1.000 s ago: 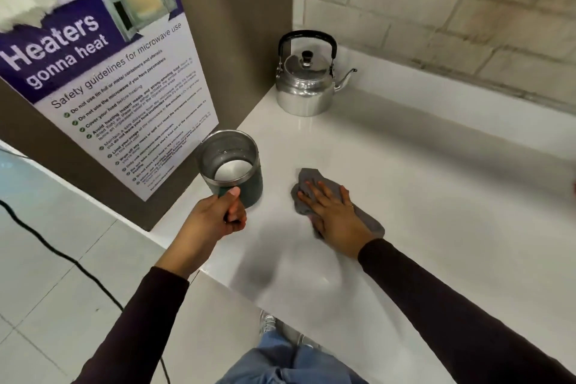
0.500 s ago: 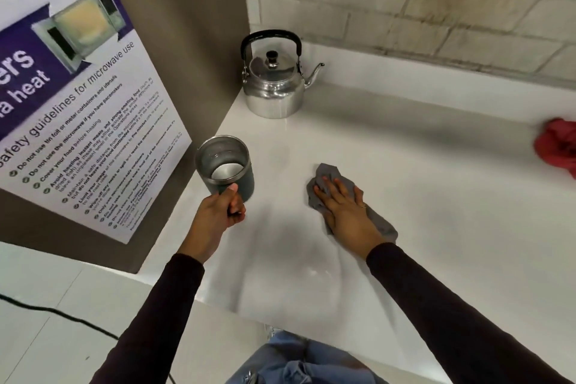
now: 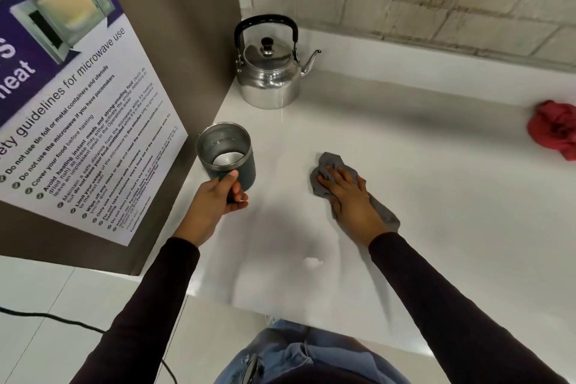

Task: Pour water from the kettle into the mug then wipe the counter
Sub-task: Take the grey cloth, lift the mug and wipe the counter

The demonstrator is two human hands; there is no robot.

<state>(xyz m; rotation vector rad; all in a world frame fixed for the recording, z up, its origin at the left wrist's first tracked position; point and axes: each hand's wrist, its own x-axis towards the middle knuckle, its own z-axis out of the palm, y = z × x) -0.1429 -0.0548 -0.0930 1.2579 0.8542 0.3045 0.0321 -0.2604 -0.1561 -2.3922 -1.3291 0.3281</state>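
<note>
Right hand [image 3: 349, 196]: flat on grey cloth [image 3: 330, 165], shifted rightward across worktop [image 3: 436, 196]; wiping underway. Left hand [image 3: 218, 199]: still clamped on mug [image 3: 227, 153]. Kettle [image 3: 268, 72]: upper centre, unmoved.

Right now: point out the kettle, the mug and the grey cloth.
kettle [image 3: 268, 84]: head view, on its shiny body.
mug [image 3: 246, 165]: head view, on its dark outer wall.
grey cloth [image 3: 332, 162]: head view, on its bunched far end.
</note>
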